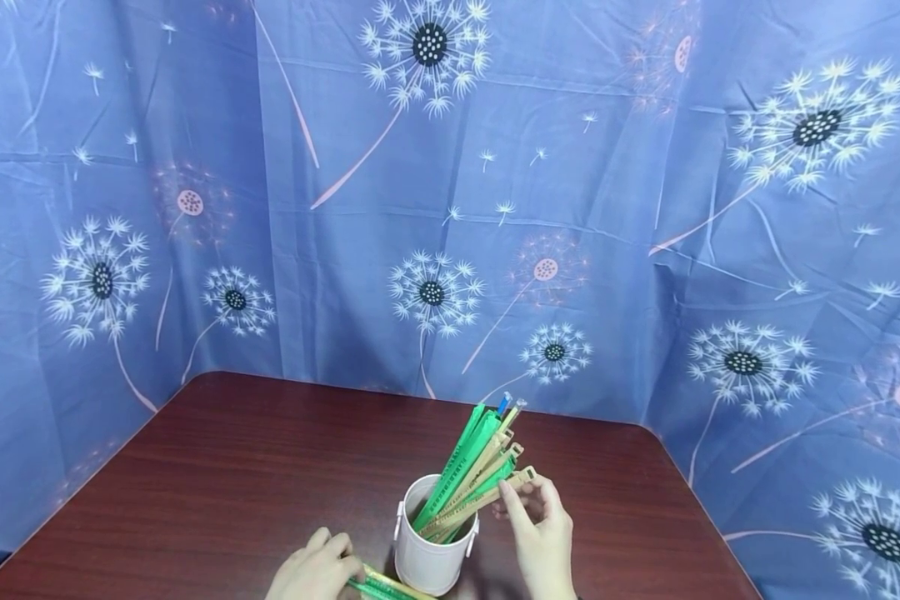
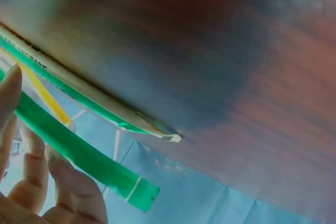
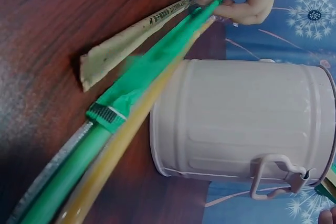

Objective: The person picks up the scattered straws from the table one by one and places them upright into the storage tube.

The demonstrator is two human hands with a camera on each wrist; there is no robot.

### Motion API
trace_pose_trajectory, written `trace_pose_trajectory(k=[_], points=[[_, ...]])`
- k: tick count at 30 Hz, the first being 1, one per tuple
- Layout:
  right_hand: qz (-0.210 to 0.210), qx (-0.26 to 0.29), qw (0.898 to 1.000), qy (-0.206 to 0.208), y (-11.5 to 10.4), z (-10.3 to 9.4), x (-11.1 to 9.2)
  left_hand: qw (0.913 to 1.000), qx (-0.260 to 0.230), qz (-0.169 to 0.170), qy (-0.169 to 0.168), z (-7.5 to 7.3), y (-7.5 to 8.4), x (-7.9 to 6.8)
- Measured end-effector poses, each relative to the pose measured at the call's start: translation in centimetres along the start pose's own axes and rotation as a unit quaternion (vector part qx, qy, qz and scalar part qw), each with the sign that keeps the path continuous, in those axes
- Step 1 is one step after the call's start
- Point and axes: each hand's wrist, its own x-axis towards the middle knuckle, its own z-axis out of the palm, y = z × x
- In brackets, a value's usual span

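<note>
A pale pot (image 1: pixel 429 567) with small side handles stands at the table's near edge, holding several green and tan wrapped straws that lean to the right. At its right rim my right hand (image 1: pixel 543 529) pinches the upper end of a tan wrapped straw (image 1: pixel 512 486). Left of the pot, my left hand (image 1: pixel 317 568) holds a low bunch of green and yellow straws (image 1: pixel 382 586). In the left wrist view, fingers (image 2: pixel 73 182) grip a green wrapped straw (image 2: pixel 79 148). The right wrist view shows the bunch with a green wrapper (image 3: pixel 142 80) and a tan one (image 3: pixel 131 40).
The dark red wooden table (image 1: pixel 255 467) stretches behind and to both sides of the pot. Blue dandelion-print cloth (image 1: pixel 345 275) hangs round its far and side edges. A yellow straw (image 3: pixel 121 140) passes close along the pot's base.
</note>
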Motion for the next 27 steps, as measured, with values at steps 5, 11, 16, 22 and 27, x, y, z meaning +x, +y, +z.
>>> trace_pose_trajectory(k=[5, 11, 16, 22, 27], points=[[0.007, -0.004, 1.000, -0.009, -0.1, -0.3, -0.1, 0.9967, -0.025, 0.037, 0.068, 0.2, 0.1, 0.0], [0.020, 0.034, 0.999, -0.015, -0.5, -0.4, -0.5, 0.9798, -0.016, 0.079, 0.183, 0.5, 0.4, 0.4], [0.005, 0.104, 0.994, -0.038, -0.5, -0.2, -0.9, 0.9724, -0.042, 0.081, 0.215, 0.2, 1.1, 0.7], [-0.051, 0.173, 0.977, -0.110, -0.2, 0.1, -1.6, 0.9698, -0.066, 0.068, 0.225, 0.0, 1.9, 0.9], [-0.054, 0.201, 0.962, -0.176, -0.5, 0.2, -2.1, 0.9632, -0.074, 0.076, 0.247, -0.2, 2.3, 1.3]])
